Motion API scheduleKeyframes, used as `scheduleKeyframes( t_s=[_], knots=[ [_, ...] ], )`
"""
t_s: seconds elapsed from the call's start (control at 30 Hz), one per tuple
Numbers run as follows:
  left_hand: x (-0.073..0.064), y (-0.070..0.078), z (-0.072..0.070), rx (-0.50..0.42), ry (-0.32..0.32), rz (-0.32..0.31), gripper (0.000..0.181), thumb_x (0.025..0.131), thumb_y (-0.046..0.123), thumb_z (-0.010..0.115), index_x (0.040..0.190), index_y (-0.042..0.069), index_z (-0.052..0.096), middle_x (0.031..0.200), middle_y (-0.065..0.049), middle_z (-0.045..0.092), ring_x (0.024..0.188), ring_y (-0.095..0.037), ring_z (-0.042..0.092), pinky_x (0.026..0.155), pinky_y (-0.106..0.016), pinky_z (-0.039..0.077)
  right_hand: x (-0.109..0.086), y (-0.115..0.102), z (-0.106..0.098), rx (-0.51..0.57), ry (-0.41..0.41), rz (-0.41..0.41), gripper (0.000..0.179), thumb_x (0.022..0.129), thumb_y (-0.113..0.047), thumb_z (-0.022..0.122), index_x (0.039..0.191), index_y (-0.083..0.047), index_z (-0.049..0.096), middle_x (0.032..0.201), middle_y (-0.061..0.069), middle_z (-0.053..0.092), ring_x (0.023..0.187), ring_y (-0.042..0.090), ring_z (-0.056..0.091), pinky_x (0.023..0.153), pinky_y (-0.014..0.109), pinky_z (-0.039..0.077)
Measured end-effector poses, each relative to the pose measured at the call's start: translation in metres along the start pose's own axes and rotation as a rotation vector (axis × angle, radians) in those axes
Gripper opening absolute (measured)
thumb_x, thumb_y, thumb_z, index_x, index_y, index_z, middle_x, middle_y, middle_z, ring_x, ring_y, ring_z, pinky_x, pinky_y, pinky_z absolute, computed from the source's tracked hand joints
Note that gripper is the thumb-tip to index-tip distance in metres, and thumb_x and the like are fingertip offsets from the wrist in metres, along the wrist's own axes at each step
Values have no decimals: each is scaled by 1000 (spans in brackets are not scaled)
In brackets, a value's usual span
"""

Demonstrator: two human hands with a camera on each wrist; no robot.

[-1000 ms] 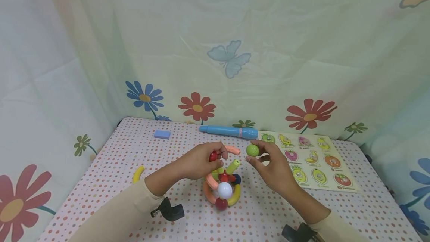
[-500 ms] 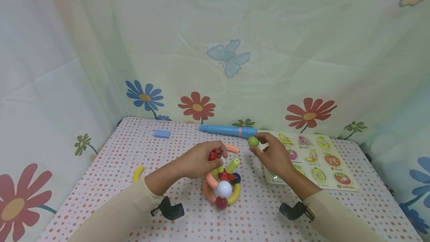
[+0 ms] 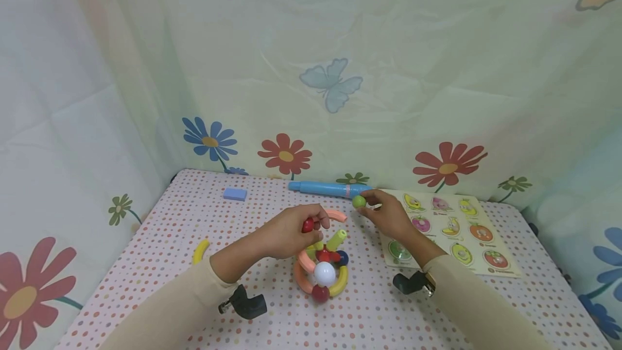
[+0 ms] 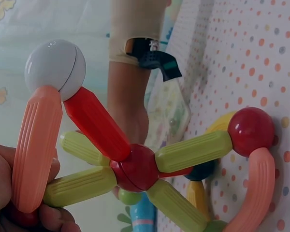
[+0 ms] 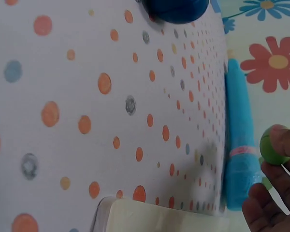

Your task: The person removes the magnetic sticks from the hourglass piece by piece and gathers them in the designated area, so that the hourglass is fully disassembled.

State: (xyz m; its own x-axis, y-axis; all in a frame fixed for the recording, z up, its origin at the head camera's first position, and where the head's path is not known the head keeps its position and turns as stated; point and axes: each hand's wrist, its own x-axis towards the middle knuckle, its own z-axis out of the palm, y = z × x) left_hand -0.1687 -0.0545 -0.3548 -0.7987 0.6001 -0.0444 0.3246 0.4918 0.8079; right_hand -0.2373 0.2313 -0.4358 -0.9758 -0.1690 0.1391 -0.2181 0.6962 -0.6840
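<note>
My left hand [image 3: 298,231] grips a red ball [image 3: 308,224] at the corner of a structure of magnetic balls and rods. A white ball [image 4: 53,67], a salmon curved rod [image 4: 37,150], a straight red rod [image 4: 97,123] and light-green rods [image 4: 193,151] join around a central red ball [image 4: 135,167]. Another red ball [image 3: 320,293] and a yellow curved rod [image 3: 339,282] form its near side. My right hand [image 3: 389,216] pinches a loose green ball [image 3: 359,202] between thumb and fingers, beyond the structure and apart from it. The right palm is mostly outside the right wrist view.
Behind the hands lies a blue pen-shaped toy [image 3: 325,188]. A fruit picture board [image 3: 478,255] is at the right, partly under the right forearm. A salmon rod [image 3: 336,215], a yellow curved rod [image 3: 200,251] and a blue block [image 3: 235,194] lie on the dotted table [image 3: 262,307].
My right hand has moved the green ball farther from me and slightly left, toward the blue pen-shaped toy. The left hand and the structure stay in place.
</note>
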Motion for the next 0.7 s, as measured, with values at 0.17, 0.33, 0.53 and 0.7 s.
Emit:
scheduleKeyframes(
  t_s=[0.17, 0.33, 0.53, 0.7],
  knots=[
    [0, -1, 0, -8, 1, 7, 17, 98, 5, 67, 110, 17, 63, 96, 3, 63, 79, -15, 59, 64, -29, 50, 9, 5, 7, 36, -79, 79, 39, 96, -16, 73, 132, -2, 64, 126, 19, 66, 122, 40, 58, 95, 53, 52],
    [-1, -2, 0, -4, 3, 17, 17, 98, 4, 67, 113, 13, 64, 99, 2, 64, 80, -15, 60, 65, -28, 51, 14, 9, 14, 35, -108, 101, 37, 95, -12, 73, 130, -3, 65, 125, 19, 66, 120, 38, 60, 97, 52, 51],
    [0, -3, 0, -5, 7, 15, 18, 98, 5, 68, 112, 16, 64, 97, 2, 64, 79, -15, 59, 64, -28, 50, 17, 9, 21, -8, -133, 138, 37, 95, -12, 73, 130, -5, 66, 123, 14, 67, 117, 34, 62, 98, 49, 51],
    [0, -4, 0, 4, 11, 20, 18, 98, 5, 68, 112, 15, 65, 103, 4, 64, 85, -15, 62, 69, -28, 54, 18, 7, 24, -28, -153, 159, 39, 94, -13, 74, 131, -5, 65, 123, 13, 67, 117, 33, 62, 98, 49, 51]
  ],
)
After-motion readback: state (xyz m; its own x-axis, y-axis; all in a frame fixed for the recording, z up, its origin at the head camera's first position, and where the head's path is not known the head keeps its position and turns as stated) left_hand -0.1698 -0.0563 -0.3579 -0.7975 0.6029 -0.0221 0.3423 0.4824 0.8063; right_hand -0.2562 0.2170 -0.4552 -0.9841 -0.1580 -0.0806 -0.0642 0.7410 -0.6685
